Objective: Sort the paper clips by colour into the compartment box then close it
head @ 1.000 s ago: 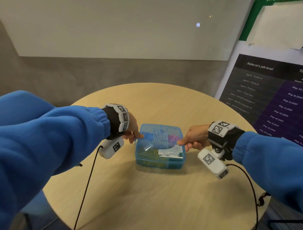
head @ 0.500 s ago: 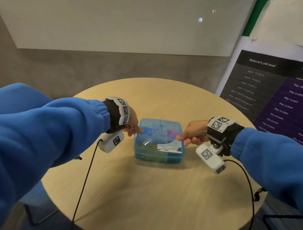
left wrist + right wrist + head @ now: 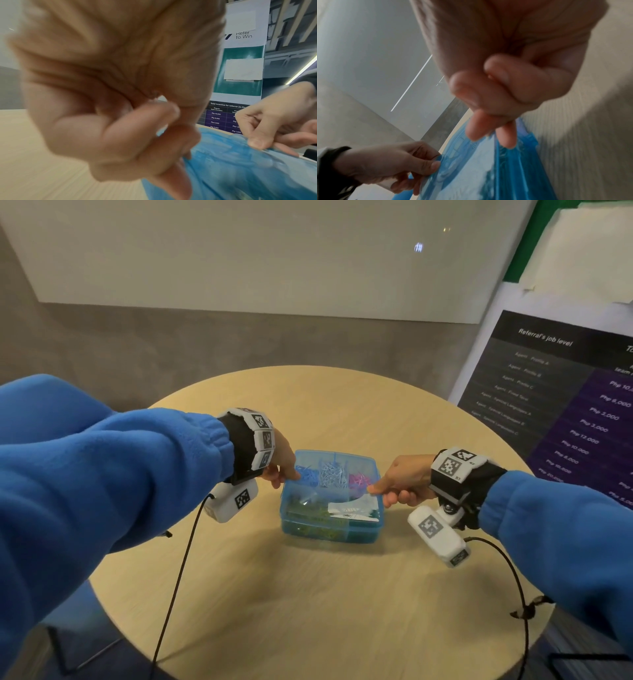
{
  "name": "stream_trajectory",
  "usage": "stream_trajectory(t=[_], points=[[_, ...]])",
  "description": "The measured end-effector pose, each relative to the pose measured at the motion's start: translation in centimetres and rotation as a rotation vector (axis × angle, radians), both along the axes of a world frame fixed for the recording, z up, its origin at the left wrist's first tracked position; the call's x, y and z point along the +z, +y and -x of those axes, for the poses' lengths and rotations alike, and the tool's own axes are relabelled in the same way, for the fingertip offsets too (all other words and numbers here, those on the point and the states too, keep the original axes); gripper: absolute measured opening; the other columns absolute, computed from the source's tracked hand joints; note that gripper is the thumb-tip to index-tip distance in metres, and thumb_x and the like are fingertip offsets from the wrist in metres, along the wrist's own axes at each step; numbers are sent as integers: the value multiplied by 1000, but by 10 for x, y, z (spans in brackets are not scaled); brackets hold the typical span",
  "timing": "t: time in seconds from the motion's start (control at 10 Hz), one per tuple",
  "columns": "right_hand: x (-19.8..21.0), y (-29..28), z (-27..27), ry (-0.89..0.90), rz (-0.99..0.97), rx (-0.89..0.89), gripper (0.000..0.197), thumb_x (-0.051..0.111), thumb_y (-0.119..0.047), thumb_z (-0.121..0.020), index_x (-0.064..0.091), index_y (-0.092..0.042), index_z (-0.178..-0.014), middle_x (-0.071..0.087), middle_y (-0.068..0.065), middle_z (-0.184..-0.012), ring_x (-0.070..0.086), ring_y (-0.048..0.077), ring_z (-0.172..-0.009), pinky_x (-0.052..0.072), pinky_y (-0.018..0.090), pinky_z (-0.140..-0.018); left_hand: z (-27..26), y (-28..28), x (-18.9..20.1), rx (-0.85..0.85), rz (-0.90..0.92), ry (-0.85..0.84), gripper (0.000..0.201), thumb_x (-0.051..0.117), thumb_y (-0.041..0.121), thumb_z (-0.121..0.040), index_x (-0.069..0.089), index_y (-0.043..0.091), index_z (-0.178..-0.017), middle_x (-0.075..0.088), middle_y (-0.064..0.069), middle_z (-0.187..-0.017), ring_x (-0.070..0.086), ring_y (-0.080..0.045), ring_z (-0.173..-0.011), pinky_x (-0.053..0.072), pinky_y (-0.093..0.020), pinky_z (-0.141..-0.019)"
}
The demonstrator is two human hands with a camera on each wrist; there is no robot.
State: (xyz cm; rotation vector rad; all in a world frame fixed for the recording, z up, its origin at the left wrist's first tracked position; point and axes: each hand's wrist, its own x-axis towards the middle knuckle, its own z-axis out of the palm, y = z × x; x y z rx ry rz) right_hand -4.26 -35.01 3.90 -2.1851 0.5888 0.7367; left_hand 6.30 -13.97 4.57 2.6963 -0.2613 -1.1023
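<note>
Both hands pinch lid (image 3: 329,484) edges, left grip (image 3: 284,465), right grip (image 3: 399,482); lid lower than a second ago, nearly seated on box (image 3: 330,529) mid-counter (image 3: 308,594); clips sorted inside, closing almost finished

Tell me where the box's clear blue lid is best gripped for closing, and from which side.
Grip the translucent blue plastic lid at its side edges, one hand from each side. The left hand and right hand already pinch those thin edges, which overhang the blue compartment box and give fingers purchase.
</note>
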Motion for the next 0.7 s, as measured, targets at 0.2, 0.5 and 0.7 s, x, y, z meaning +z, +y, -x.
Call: stream_trajectory(t=[0.2,0.5,0.7], points=[[2,-1,8,-166,163,56,31,75,-33,-83,65,-7,-71,62,1,-53,48,9,-40,35,18,-40,11,17,5,-190,9,-236,42,65,43,-91,53,13,-65,59,1,-61,46,-9,-48,35,-15,-40],[-6,4,20,-422,367,59,48,70,-52,-81,60,-9,-101,68,8,-87,70,21,-68,59,33,-57,13,52,2,-177,174,-367,35,57,48,-94,60,18,-78,69,9,-75,62,-6,-64,45,-23,-56],[9,-4,35,-633,386,132,49,67,-49,-83,56,-22,-122,63,-2,-111,61,10,-89,47,24,-75,9,71,-11,-186,89,-182,30,56,46,-95,64,17,-99,73,9,-87,67,-7,-74,49,-22,-63]])
